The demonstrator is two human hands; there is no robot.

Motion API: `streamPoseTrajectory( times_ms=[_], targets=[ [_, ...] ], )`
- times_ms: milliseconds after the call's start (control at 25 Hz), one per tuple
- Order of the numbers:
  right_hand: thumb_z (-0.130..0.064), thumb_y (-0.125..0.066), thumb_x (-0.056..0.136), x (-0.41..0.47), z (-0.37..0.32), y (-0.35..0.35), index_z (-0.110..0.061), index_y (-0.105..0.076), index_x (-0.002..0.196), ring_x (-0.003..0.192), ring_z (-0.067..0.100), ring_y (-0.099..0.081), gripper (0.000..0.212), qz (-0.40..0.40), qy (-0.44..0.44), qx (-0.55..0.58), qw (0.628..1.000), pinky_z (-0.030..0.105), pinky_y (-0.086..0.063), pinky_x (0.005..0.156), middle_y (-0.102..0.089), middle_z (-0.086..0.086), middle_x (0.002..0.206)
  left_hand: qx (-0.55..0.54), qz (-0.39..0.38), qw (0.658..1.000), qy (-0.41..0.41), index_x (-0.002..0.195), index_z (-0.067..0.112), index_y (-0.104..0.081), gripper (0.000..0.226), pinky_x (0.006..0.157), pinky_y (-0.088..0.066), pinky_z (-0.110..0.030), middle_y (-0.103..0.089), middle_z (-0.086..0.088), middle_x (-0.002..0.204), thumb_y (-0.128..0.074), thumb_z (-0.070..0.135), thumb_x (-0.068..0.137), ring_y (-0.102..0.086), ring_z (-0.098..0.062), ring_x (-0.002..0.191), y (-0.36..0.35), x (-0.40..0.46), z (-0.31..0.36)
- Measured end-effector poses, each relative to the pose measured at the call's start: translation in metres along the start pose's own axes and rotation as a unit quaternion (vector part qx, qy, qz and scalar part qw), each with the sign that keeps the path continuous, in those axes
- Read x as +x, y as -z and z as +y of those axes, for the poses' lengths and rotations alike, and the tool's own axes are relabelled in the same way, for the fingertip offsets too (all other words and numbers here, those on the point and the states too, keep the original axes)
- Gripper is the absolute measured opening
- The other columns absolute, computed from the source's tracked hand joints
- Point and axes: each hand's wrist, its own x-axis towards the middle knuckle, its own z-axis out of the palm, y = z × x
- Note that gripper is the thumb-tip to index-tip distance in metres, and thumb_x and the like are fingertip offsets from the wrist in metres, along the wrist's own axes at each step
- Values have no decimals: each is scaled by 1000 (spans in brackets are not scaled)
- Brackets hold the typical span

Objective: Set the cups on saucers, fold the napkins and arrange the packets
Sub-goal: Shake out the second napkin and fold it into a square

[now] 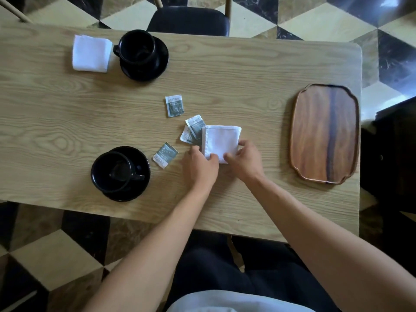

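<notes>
A folded white napkin point(221, 140) lies in the middle of the wooden table point(247, 70). My left hand point(199, 166) pinches its near left corner and my right hand point(244, 159) grips its near right edge. The napkin partly covers two overlapping grey-green packets point(192, 131). One packet point(174, 105) lies farther back and another point(165, 154) lies to the left of my left hand. A black cup point(112, 171) stands on a black saucer point(140, 158) at the near left. A second black cup point(137, 47) sits on its saucer point(161, 61) at the far left, beside another folded white napkin point(91, 54).
A dark wooden tray point(324, 134) with nothing on it lies at the right end of the table. A black chair point(189, 20) stands across the far edge. The table's near edge runs just in front of my lap.
</notes>
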Motion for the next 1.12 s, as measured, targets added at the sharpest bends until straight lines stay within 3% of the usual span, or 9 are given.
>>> streamPoseTrajectory(
  times_ms=[80, 160, 240, 320, 520, 640, 800, 960, 1120],
  targets=[
    [-24, -76, 75, 1, 1, 2, -14, -58, 110, 81, 14, -71, 39, -15, -25, 27, 999, 29, -58, 67, -69, 11, 107, -25, -8, 999, 42, 110, 8, -63, 38, 88, -49, -39, -66, -10, 112, -66, 30, 79, -59, -32, 107, 0, 0, -2],
    [-24, -75, 73, -2, 3, 2, -12, -62, 101, 95, 25, -70, 33, -19, -25, 16, 999, 42, -59, 82, -70, 11, 106, -60, -20, 995, 78, 85, 10, -67, 22, 64, -47, -32, -69, -3, 84, -66, 29, 75, -62, -31, 83, 0, -4, -8],
    [-20, -74, 74, -7, 7, 5, -11, -61, 103, 93, 23, -71, 33, -26, -31, 64, 997, 40, -58, 79, -72, 6, 100, -92, -40, 988, 117, 57, 13, -55, 22, 48, -33, -28, -52, 10, 48, -65, 29, 70, -50, -25, 55, 0, -13, -15],
    [-17, -76, 76, -14, 11, 11, -12, -58, 113, 91, 18, -68, 41, -50, -57, 128, 989, 33, -56, 73, -69, 4, 103, -119, -52, 983, 130, 50, 17, -41, 29, 46, -27, -26, -36, 13, 37, -62, 28, 66, -38, -19, 47, 1, -27, -19],
    [-9, -75, 82, -32, 17, 18, -10, -73, 85, 79, 23, -69, 4, -190, -108, 189, 957, 31, -54, 66, -72, 10, 88, -247, -81, 946, 195, 76, 13, -62, 14, 58, -40, -27, -63, 2, 75, -67, 26, 78, -55, -15, 68, 5, -51, -35],
    [-6, -70, 85, -34, 12, 18, -11, -73, 98, 78, 20, -72, 14, -213, -110, 212, 948, 27, -56, 59, -75, 7, 92, -354, -97, 902, 227, 100, -3, -68, 29, 70, -44, -34, -66, -10, 85, -70, 13, 77, -58, -24, 80, 12, -46, -44],
    [-6, -66, 85, -31, 6, 11, -8, -72, 107, 86, 24, -73, 24, -214, -103, 207, 949, 30, -57, 67, -76, 10, 98, -418, -198, 864, 200, 104, 7, -59, 46, 69, -51, -39, -68, -9, 85, -73, 13, 61, -64, -27, 79, 31, -26, -50],
    [-14, -70, 85, -39, 6, -8, -17, -76, 94, 81, 19, -74, 12, -221, -56, 176, 958, 28, -54, 62, -78, 5, 90, -373, -245, 889, 103, 114, 8, -66, 45, 81, -59, -40, -77, -10, 104, -84, 9, 72, -73, -24, 91, 41, -8, -63],
    [-32, -68, 96, -56, 14, -37, -21, -74, 87, 75, 8, -73, 16, -122, -63, 199, 970, 27, -54, 61, -78, -6, 83, -226, -211, 951, -3, 109, 9, -64, 28, 86, -59, -47, -75, -9, 103, -76, 11, 83, -71, -29, 96, 48, 1, -82]
  ],
)
